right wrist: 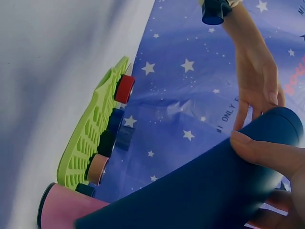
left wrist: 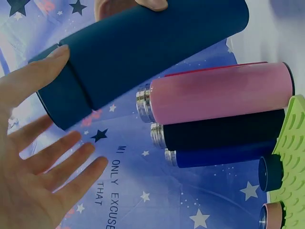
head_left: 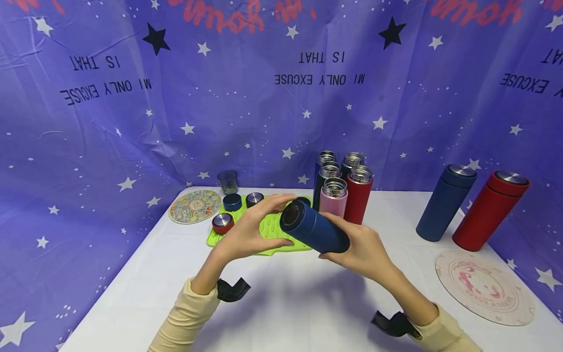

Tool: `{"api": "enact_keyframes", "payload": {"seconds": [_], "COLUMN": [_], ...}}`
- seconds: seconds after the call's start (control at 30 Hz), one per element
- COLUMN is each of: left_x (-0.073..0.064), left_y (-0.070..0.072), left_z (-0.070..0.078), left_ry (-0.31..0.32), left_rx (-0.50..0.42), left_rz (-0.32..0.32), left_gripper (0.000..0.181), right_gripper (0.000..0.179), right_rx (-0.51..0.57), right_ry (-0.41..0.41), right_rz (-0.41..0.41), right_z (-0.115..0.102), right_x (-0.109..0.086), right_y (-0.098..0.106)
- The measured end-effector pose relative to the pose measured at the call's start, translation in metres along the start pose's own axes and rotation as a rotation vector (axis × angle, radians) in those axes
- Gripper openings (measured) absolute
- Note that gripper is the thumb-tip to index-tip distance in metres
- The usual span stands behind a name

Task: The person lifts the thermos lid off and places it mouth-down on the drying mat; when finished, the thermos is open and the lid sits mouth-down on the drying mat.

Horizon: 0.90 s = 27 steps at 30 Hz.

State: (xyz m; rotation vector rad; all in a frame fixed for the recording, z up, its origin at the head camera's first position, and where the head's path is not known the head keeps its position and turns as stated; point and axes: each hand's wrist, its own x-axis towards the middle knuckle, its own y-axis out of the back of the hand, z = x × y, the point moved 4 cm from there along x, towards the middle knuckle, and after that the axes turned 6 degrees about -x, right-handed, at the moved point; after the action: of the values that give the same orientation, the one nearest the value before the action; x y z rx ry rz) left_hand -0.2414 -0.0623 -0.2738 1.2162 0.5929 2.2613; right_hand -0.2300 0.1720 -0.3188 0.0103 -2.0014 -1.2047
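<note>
A blue thermos bottle [head_left: 323, 232] is held in the air above the table, tilted, its capped end up and to the left. My right hand [head_left: 362, 247] grips it round the lower body. My left hand [head_left: 250, 227] is at the capped end with fingers spread. In the left wrist view, the thumb lies by the seam under the lid [left wrist: 66, 98], and the other fingers are stretched out. Behind the bottle stand several lidless bottles, among them a pink bottle [head_left: 334, 198] and a red bottle [head_left: 358, 195].
Several loose lids, including a red lid [head_left: 223, 223], sit on a green mat [head_left: 270, 227]. A small clear cup [head_left: 227, 182] and a patterned round mat [head_left: 195, 207] are at back left. At right stand capped blue [head_left: 446, 203] and red [head_left: 490, 210] bottles near a pink round mat [head_left: 486, 288].
</note>
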Motion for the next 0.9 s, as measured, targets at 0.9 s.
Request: {"api": "enact_keyframes", "payload": {"seconds": [0.9], "left_x": [0.004], "left_y": [-0.002], "left_z": [0.014], "left_ry": [-0.098], "left_rx": [-0.113], "left_rz": [0.051], "left_gripper": [0.065], "right_gripper": [0.077], "right_rx": [0.216], "right_ry": [0.138], "right_rz": [-0.028], "right_z": [0.015], "right_x": [0.001], "right_y": [0.004]}}
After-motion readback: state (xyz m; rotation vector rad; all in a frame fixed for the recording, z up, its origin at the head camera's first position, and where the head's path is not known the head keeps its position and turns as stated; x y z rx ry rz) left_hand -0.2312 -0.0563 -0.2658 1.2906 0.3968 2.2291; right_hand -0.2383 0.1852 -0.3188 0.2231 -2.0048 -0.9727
